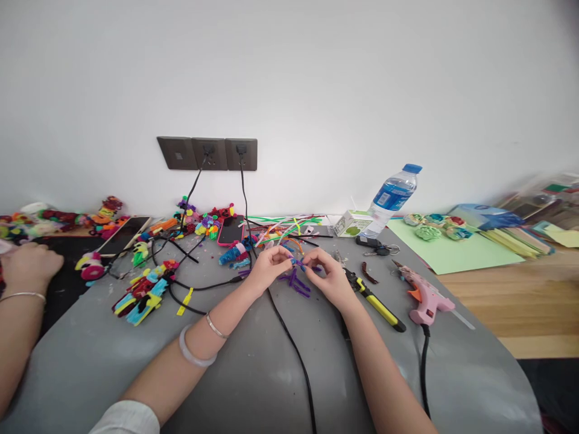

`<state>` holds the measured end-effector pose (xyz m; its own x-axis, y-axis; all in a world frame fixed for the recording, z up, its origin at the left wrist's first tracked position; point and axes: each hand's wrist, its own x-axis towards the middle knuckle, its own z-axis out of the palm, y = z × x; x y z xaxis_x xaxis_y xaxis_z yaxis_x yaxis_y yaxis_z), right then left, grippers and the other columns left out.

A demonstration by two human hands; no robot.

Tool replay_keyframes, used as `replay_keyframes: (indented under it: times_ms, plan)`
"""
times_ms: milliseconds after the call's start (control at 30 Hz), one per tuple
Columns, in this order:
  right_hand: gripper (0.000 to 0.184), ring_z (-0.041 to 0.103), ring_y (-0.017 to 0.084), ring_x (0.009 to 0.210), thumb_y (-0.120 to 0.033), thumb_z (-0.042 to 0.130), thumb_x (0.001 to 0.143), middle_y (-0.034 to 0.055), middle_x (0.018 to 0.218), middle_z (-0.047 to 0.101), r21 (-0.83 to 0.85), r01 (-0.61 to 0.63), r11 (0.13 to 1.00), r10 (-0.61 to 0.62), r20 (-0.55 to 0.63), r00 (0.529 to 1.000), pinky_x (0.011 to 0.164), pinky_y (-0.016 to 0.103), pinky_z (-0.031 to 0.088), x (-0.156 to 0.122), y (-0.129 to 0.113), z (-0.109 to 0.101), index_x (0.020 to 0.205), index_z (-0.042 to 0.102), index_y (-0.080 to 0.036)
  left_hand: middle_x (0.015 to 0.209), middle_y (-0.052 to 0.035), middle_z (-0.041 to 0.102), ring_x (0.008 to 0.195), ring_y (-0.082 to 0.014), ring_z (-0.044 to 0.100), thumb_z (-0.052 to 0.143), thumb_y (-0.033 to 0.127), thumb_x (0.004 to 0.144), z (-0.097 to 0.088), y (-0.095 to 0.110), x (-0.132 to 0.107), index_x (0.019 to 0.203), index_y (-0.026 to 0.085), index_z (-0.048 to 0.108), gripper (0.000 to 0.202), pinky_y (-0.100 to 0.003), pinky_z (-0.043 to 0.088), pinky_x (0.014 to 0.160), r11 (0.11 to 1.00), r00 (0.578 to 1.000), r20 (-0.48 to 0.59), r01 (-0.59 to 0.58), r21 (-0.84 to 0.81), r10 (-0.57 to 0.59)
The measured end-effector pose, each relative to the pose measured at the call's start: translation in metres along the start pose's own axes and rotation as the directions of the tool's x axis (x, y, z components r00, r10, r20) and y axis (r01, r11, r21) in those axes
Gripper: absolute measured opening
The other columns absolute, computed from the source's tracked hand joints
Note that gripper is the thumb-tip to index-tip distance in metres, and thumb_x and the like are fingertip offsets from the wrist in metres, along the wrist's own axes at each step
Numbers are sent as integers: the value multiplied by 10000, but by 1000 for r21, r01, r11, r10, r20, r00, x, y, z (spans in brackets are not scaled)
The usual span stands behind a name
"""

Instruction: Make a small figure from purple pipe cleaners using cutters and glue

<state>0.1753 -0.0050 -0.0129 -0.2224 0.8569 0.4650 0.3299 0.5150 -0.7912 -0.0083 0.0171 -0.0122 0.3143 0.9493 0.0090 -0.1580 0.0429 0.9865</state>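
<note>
My left hand (268, 265) and my right hand (326, 273) meet over the grey mat (253, 367) at the middle of the table. Both pinch a small purple pipe-cleaner piece (296, 263) between thumb and fingertips. More purple pipe-cleaner strands (296, 283) hang and lie just below the hands. Two bracelets sit on my left wrist. A black cable (289, 340) runs across the mat between my forearms.
A pink glue gun (425, 298), yellow-handled pliers (375, 301) and keys (377, 244) lie to the right. A water bottle (391, 199), green paper (452, 250), phones (230, 230) and colourful pipe-cleaner figures (142, 295) surround the mat. Another person's hand (27, 265) rests at the left.
</note>
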Motion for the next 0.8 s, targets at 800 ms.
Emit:
replay_keyframes:
  times_ms: [800]
  plan:
    - [165,496,179,737,-328,608,896,41,822,566,9,-40,999,40,28,999,662,306,398,1,2,-3,781,592,-211,766,-12,636,700,-132,586,708,320,751,-1,-2,0,820,155,622,198,-246,467,687,971,983,69,-177,163,167]
